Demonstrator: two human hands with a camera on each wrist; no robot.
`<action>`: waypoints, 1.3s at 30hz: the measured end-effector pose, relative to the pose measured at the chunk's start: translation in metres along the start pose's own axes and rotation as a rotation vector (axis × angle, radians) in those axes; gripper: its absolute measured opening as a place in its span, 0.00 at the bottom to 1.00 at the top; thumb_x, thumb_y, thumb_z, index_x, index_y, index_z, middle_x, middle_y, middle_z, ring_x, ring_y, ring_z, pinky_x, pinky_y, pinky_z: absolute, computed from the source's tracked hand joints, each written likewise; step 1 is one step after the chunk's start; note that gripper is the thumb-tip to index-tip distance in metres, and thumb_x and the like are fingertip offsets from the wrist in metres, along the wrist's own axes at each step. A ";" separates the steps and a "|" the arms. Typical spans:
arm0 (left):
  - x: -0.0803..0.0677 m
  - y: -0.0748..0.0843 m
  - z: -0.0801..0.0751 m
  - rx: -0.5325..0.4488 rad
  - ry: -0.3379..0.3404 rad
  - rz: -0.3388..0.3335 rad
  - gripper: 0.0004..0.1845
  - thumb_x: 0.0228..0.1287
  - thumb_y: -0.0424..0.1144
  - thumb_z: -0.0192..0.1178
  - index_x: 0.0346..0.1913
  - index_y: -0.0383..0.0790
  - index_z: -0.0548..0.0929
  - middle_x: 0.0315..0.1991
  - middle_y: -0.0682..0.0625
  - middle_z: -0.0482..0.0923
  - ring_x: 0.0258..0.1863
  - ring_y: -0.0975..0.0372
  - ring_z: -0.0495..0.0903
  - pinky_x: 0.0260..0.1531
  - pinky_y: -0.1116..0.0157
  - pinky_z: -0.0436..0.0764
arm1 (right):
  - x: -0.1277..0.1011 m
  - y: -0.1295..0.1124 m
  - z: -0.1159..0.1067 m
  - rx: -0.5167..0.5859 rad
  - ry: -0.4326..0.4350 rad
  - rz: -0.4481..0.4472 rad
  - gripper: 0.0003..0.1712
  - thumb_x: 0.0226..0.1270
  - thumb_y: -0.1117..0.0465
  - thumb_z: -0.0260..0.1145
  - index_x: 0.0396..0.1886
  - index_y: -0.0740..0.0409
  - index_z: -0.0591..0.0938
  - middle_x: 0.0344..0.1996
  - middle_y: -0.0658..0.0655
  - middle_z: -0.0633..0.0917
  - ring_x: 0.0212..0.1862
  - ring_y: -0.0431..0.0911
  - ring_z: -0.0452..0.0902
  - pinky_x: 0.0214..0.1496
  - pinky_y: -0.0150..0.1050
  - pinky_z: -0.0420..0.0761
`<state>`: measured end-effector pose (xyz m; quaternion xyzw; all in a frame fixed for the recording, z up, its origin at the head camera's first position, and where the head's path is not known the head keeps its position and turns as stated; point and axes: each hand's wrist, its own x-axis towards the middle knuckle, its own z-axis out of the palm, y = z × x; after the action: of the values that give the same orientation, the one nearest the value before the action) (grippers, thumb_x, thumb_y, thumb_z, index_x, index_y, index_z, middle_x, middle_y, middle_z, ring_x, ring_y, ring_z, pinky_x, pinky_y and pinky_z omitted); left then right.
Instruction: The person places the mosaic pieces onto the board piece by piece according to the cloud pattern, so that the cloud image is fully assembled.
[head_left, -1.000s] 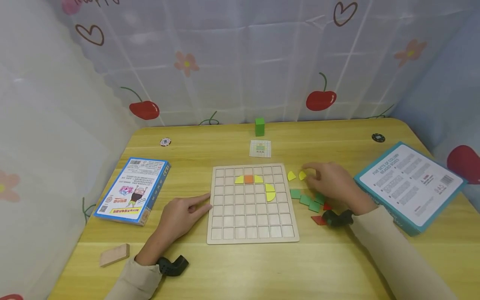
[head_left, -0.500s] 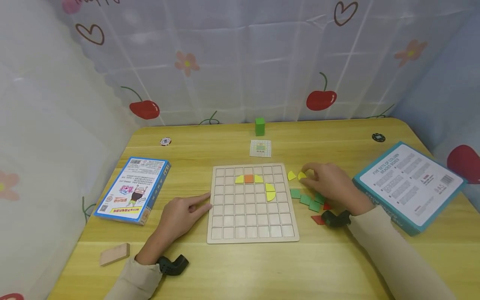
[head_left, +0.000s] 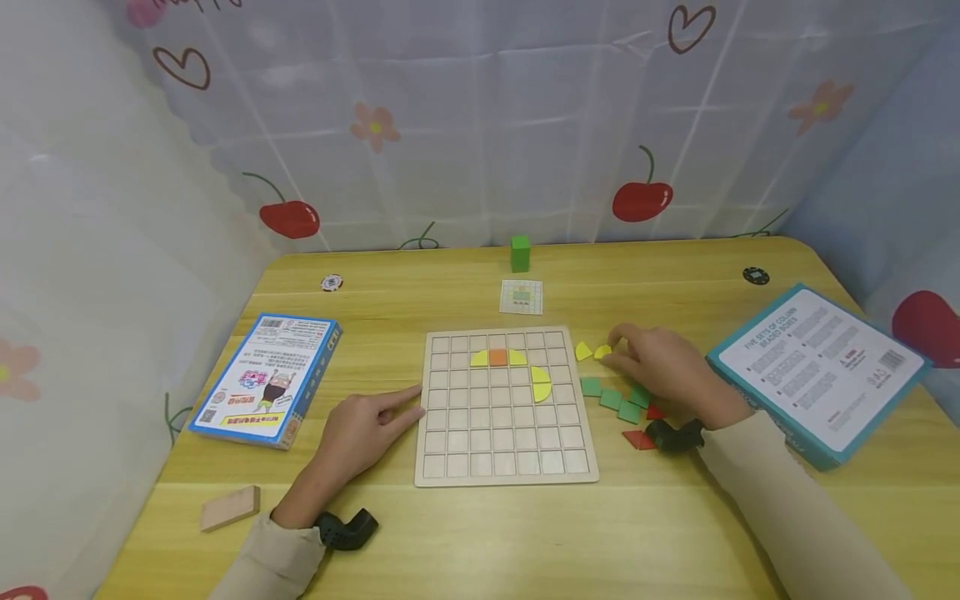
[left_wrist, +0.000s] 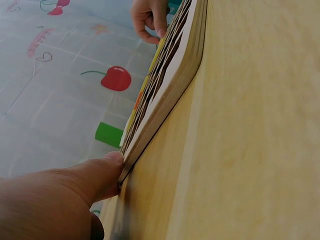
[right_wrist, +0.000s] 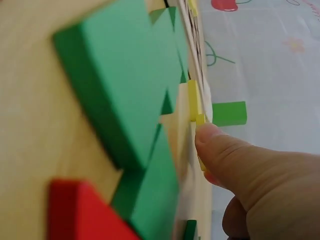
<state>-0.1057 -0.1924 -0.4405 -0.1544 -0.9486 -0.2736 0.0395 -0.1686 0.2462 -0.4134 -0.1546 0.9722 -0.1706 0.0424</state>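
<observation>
A square wooden grid board (head_left: 480, 443) lies in the middle of the table. My left hand (head_left: 362, 427) touches its left edge with extended thumb and fingers; in the left wrist view the thumb (left_wrist: 102, 172) presses that edge. To the right of the board, my right hand (head_left: 663, 364) pinches a yellow quarter-circle tile (head_left: 602, 352) between thumb and index finger, low at the tabletop. Another yellow quarter-circle tile (head_left: 583, 352) lies just left of it. On the board, an orange square tile (head_left: 498, 357) sits between two yellow quarter-circles, and two more form a half-circle (head_left: 542, 385) lower right.
Several green square tiles (head_left: 610, 400) and red triangle tiles (head_left: 637, 439) lie beneath and near the right wrist. Behind the board are a pattern card (head_left: 521, 297) and a green block (head_left: 520, 254). A blue-edged box (head_left: 266, 379) stands left, a teal box (head_left: 821, 375) right, a wooden block (head_left: 230, 508) front left.
My right thumb and index finger have closed on the yellow quarter-circle tile, which has slid slightly left toward its neighbour. My left hand stays at the board's edge.
</observation>
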 end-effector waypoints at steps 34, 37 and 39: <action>0.000 -0.001 0.002 0.001 -0.008 -0.010 0.21 0.68 0.58 0.66 0.60 0.58 0.87 0.10 0.62 0.59 0.13 0.70 0.54 0.18 0.67 0.58 | 0.029 -0.128 0.032 0.089 -0.040 -0.247 0.18 0.70 0.47 0.71 0.49 0.52 0.82 0.16 0.45 0.73 0.21 0.40 0.68 0.24 0.36 0.68; 0.000 -0.001 0.001 0.008 -0.011 -0.018 0.21 0.68 0.58 0.66 0.60 0.58 0.87 0.11 0.62 0.60 0.13 0.70 0.55 0.18 0.67 0.58 | 0.035 -0.141 0.037 0.104 -0.062 -0.247 0.18 0.70 0.47 0.71 0.50 0.52 0.82 0.17 0.45 0.75 0.23 0.41 0.70 0.26 0.37 0.71; 0.000 -0.001 0.001 0.011 -0.011 -0.018 0.21 0.68 0.57 0.66 0.60 0.58 0.87 0.11 0.62 0.61 0.13 0.70 0.56 0.18 0.67 0.58 | 0.039 -0.149 0.041 0.106 -0.070 -0.245 0.18 0.71 0.47 0.70 0.51 0.52 0.82 0.19 0.45 0.76 0.24 0.42 0.72 0.28 0.38 0.72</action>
<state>-0.1061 -0.1926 -0.4416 -0.1473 -0.9516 -0.2678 0.0326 -0.1576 0.0882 -0.4014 -0.2755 0.9336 -0.2203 0.0632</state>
